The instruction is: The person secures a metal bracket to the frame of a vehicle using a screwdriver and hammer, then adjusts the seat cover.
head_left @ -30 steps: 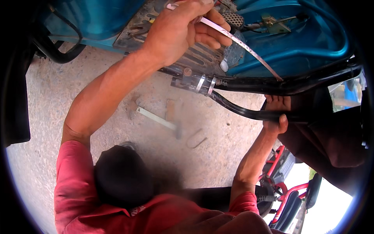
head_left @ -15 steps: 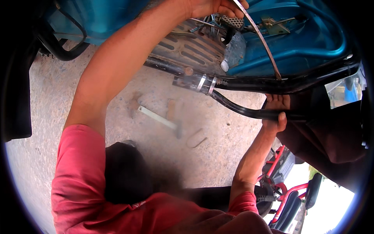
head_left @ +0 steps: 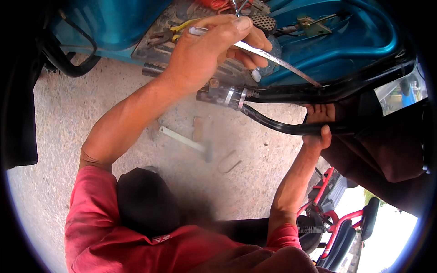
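Left hand [head_left: 205, 50] grips metal strip [head_left: 273, 61]; right hand [head_left: 318, 127] clasps black tube [head_left: 273, 125]

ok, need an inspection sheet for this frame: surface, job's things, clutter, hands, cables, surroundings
surface: gritty concrete ground, bare patches showing.
job's things: thin metal strip; black tube; finned engine part under the teal body.
clutter: hammer and a bent wire piece lying on the ground.
hands: left hand grips the strip; right hand wraps the tube.
cables: black hose at upper left.
surroundings: red frame at lower right.
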A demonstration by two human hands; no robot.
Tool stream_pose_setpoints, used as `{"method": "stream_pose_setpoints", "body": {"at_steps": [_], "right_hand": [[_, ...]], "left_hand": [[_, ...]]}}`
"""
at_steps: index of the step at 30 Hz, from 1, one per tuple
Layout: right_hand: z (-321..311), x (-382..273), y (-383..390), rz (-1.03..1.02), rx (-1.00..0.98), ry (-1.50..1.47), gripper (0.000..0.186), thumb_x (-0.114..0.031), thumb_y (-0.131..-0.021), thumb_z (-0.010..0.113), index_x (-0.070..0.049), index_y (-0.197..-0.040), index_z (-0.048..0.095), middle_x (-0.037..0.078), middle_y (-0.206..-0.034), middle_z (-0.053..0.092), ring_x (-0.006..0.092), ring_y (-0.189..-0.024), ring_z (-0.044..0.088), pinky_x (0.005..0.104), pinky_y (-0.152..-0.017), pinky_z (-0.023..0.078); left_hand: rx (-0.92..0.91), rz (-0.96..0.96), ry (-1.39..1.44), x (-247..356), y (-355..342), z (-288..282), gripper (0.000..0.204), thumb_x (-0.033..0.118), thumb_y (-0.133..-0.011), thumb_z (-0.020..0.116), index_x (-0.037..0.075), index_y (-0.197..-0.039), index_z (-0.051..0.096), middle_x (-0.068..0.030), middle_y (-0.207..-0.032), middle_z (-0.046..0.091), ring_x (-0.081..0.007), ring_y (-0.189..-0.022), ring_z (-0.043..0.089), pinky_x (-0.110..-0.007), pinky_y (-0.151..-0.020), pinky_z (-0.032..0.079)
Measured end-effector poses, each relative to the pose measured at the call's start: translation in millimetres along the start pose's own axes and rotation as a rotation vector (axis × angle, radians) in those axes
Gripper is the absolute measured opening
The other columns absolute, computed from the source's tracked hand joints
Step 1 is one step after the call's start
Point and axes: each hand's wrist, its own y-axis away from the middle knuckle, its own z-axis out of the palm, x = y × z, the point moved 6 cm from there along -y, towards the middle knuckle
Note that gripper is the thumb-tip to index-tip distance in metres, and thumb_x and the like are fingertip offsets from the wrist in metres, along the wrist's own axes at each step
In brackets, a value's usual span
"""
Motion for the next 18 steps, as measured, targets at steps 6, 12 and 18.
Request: {"method": "stream_pose_setpoints", "body": {"at_steps": [6, 12, 18], "right_hand": [[1.6, 2.1, -3.9, -0.013, -0.007, 0.009, 0.095, -0.046, -0.079, 0.07, 0.01, -0.147, 0.036, 0.028, -0.146, 0.045, 0.0365, -0.135, 0.047, 0.0457, -0.108, 0.042], [0.2, -1.1, -3.8, -0.02, -0.029, 0.007, 0.095, -0.046, -0.077, 0.07, 0.011, -0.146, 0.038, 0.028, -0.144, 0.048, 0.0364, -0.133, 0.05, 0.0446, -0.106, 0.045], [-0.8, 1.0, -3.9, -0.02, -0.037, -0.008, 0.095, -0.045, -0.077, 0.071, 0.011, -0.146, 0.038, 0.028, -0.144, 0.049, 0.0368, -0.132, 0.051, 0.0446, -0.104, 0.046]], "left_hand": [[0.038, -0.033, 0.123, -9.0, -29.9, -17.8, 0.048, 0.03, -0.109, 0.036, -0.004, -0.098, 0.067, -0.0232, -0.097, 0.072, -0.0245, -0.078, 0.073, -0.034, -0.073, 0.061], [0.064, -0.046, 0.088, -4.4, -30.1, -10.0, 0.043, 0.027, -0.109, 0.037, -0.002, -0.094, 0.065, -0.0255, -0.099, 0.071, -0.0286, -0.079, 0.074, -0.034, -0.069, 0.062], [0.034, 0.009, 0.059, 3.2, -26.9, -4.4, 0.041, 0.027, -0.108, 0.039, -0.003, -0.094, 0.065, -0.0253, -0.097, 0.07, -0.0292, -0.079, 0.074, -0.035, -0.069, 0.063]]}}
